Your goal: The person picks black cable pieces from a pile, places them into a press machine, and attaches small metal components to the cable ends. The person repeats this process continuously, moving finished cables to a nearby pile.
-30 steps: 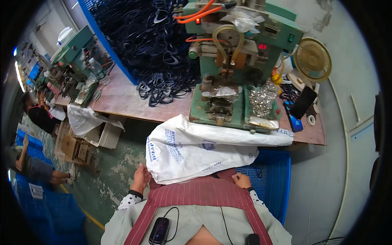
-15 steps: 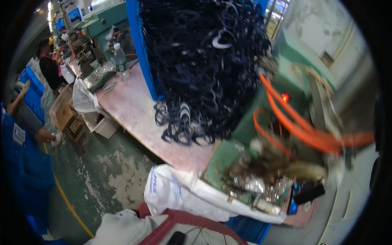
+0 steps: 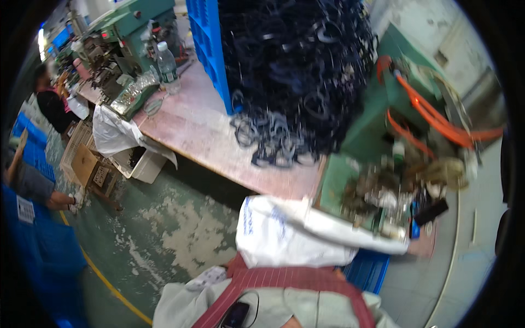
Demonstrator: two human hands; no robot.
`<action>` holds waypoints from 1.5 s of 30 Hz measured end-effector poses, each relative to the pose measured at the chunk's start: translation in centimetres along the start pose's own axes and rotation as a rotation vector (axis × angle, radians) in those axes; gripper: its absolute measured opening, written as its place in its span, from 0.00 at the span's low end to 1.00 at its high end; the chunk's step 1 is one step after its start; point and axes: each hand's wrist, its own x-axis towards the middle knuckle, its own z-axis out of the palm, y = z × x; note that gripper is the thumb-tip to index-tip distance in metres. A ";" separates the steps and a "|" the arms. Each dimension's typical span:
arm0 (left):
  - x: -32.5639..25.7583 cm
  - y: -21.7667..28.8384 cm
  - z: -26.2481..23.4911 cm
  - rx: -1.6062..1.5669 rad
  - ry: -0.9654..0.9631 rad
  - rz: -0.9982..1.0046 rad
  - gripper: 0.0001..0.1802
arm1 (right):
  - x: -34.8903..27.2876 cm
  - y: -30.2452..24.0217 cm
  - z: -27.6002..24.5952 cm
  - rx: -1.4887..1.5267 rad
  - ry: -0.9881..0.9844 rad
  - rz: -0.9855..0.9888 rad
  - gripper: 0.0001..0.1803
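White sack (image 3: 292, 240), blurred blue print (image 3: 248, 223) — pale label (image 3: 25, 210) on blue crate (image 3: 44, 251) — fingers hidden, cannot tell state.

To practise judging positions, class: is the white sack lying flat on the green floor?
No, the white sack spreads from the near edge of the pinkish table to the person's maroon apron.

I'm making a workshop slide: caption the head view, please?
White printed sack draped between a maroon pinstriped apron and a pinkish worktable heaped with dark loop-shaped pieces beside a blue plastic panel.
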 end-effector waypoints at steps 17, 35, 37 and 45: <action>-0.6 -9.6 1.0 -0.337 0.285 0.199 0.20 | -5.1 -7.9 -14.7 -0.354 0.498 -0.500 0.17; -15.5 17.3 -11.5 0.637 0.339 1.150 0.17 | -2.7 -9.9 -1.4 0.291 0.213 -0.748 0.08; -11.1 14.1 -9.4 0.821 0.167 1.027 0.19 | -0.9 -8.3 -0.6 0.380 0.033 -0.799 0.16; -10.6 19.9 -21.3 0.080 -0.202 0.906 0.16 | 1.2 -3.4 -19.8 0.550 0.656 -0.526 0.13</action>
